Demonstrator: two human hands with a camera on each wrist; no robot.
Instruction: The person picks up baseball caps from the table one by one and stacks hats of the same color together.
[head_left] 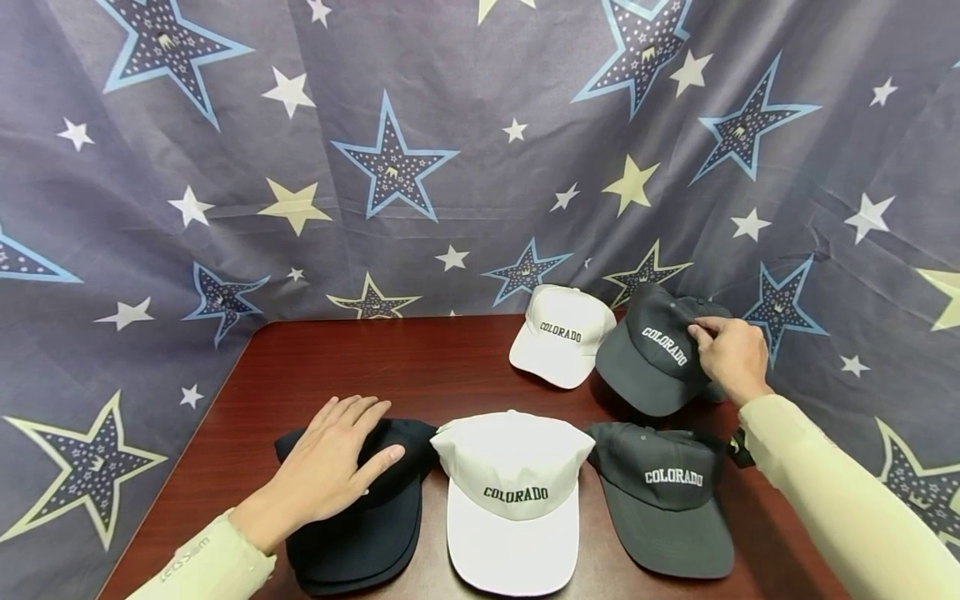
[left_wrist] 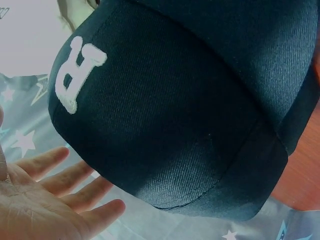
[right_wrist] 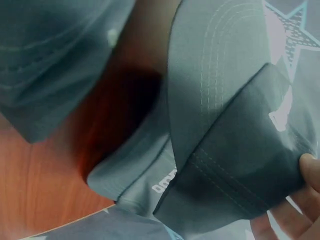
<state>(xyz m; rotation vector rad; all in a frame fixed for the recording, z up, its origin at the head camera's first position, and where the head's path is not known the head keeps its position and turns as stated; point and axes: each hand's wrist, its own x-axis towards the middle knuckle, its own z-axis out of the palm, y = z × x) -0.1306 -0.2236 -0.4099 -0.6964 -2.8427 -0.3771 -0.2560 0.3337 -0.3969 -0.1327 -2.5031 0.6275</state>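
My right hand [head_left: 735, 356] pinches the crown of a dark grey baseball cap [head_left: 651, 346] lettered COLORADO, at the back right. Beneath it another grey cap [right_wrist: 137, 167] with white lettering shows partly in the right wrist view. My left hand [head_left: 330, 462] is over a black baseball cap [head_left: 360, 533] at the front left, fingers extended. In the left wrist view those fingers [left_wrist: 75, 180] lie beside the black cap's crown, which bears a white letter [left_wrist: 77, 75]; whether they touch it I cannot tell.
A white COLORADO cap [head_left: 513, 500] sits front centre, with a grey one [head_left: 667, 500] to its right. A smaller-looking white cap [head_left: 562, 337] stands at the back beside the held cap. Behind the reddish-brown table [head_left: 360, 358] hangs a star-patterned cloth [head_left: 465, 100].
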